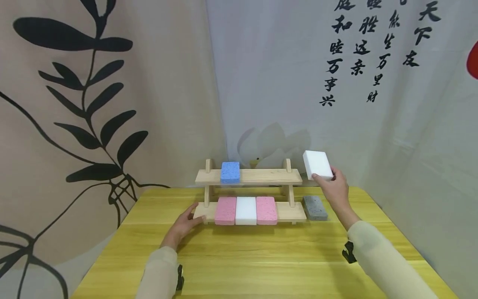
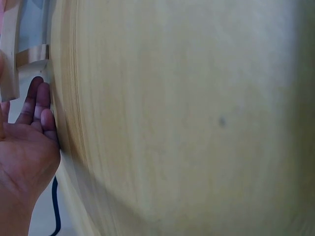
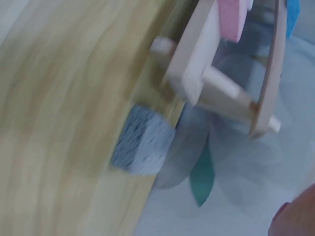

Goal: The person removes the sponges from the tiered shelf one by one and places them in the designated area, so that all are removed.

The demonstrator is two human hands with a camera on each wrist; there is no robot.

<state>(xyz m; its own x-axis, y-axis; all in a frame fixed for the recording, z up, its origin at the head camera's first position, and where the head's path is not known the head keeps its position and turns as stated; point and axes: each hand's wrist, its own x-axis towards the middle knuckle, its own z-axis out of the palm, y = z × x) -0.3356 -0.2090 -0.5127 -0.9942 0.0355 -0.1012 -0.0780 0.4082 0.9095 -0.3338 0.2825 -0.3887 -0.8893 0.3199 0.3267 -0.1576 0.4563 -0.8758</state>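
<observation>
A two-tier wooden shelf [image 1: 291, 212] stands toward the back of the table. My left hand [image 1: 183, 225] grips the left end of its lower board, thumb at the front; in the left wrist view several fingers [image 2: 42, 101] extend below the board. Raised beside the upper tier's right end, my right hand [image 1: 337, 192] pinches a white sponge block [image 1: 317, 163] by its lower edge. On the lower board a white sponge [image 1: 246, 211] sits between a pink sponge [image 1: 225, 211] and another pink sponge [image 1: 267, 211]. One blue sponge [image 1: 230, 172] leans on the upper tier, left of centre.
A grey sponge block [image 1: 315, 207] lies on the table just right of the shelf, below my right hand. The yellow wood-grain table [image 1: 242, 265] reaches back to a printed cloth [image 1: 179, 104] hanging behind it. Another cloth [image 1: 429, 166] hangs along the right side.
</observation>
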